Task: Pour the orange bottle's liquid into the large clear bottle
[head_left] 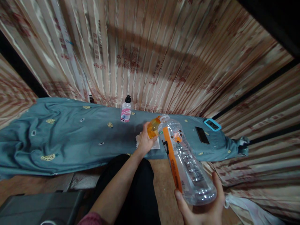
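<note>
My left hand (145, 140) is closed around a small amber bottle (154, 127), which looks see-through and tilts to the right. Its top end lies close to the mouth of a large clear plastic bottle (181, 156) with an orange label; whether the two touch I cannot tell. At the big bottle's base, my right hand (203, 207) grips it from below, thumb on the near side and fingers on the far side. The big bottle leans, with its uncapped neck up and away from me. Under my left hand lies a white paper or tissue (156, 145), partly hidden.
A blue-grey cloth with pineapple prints (77, 137) covers the long surface. On it stand a small black-capped bottle (126, 110), a dark phone (202, 135) and a blue-framed digital clock (212, 124). Behind hangs a pleated curtain (140, 56). A grey case (42, 207) sits lower left.
</note>
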Action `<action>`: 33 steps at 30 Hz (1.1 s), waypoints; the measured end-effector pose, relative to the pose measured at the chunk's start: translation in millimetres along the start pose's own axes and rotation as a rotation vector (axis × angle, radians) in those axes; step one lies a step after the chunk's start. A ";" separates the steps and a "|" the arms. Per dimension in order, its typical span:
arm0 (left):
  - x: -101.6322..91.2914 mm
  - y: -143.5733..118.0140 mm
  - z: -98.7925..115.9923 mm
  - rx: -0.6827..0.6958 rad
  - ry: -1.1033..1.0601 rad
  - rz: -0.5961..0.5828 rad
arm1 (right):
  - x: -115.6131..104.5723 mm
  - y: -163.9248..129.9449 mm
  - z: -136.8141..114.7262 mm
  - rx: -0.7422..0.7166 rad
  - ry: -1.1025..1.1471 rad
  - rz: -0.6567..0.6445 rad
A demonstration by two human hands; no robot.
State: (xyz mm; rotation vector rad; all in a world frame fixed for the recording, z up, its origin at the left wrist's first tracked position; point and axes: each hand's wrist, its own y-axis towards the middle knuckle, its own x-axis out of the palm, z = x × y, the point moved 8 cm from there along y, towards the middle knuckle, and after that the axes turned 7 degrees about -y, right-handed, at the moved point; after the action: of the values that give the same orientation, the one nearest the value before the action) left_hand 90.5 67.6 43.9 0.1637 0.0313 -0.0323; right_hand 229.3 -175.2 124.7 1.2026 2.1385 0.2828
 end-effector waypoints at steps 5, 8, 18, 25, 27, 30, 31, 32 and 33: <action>0.0 0.6 -0.7 -0.006 0.020 0.004 | 0.3 0.2 1.7 0.051 0.040 0.015; 0.0 0.2 -0.4 0.004 0.012 -0.002 | 0.8 0.0 3.1 0.053 0.058 0.021; -2.6 -0.9 -0.8 -0.025 0.013 0.006 | 0.1 1.0 2.9 -0.051 -0.023 -0.012; -2.5 -1.1 0.5 -0.012 0.050 0.013 | 1.7 -0.2 8.0 0.006 -0.015 -0.033; -1.5 -0.7 -0.5 -0.016 0.051 0.008 | 1.1 -0.2 7.8 0.014 -0.002 -0.022; -0.6 -0.2 -0.8 -0.011 0.039 0.006 | -0.3 -0.1 3.7 0.000 0.002 0.010; -0.4 0.0 -0.4 -0.002 0.032 0.006 | -0.2 -0.1 2.6 0.000 -0.002 0.014; -0.3 0.2 0.1 0.009 0.024 0.008 | 0.1 -0.2 2.2 0.008 -0.003 0.014; -0.2 0.4 0.4 0.021 0.016 0.009 | 0.5 -0.4 2.4 0.020 0.002 0.013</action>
State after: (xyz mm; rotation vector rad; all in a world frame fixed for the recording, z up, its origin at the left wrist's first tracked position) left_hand 90.4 68.0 44.4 0.1850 0.0465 -0.0225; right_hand 230.4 -175.4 122.4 1.2286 2.1401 0.2693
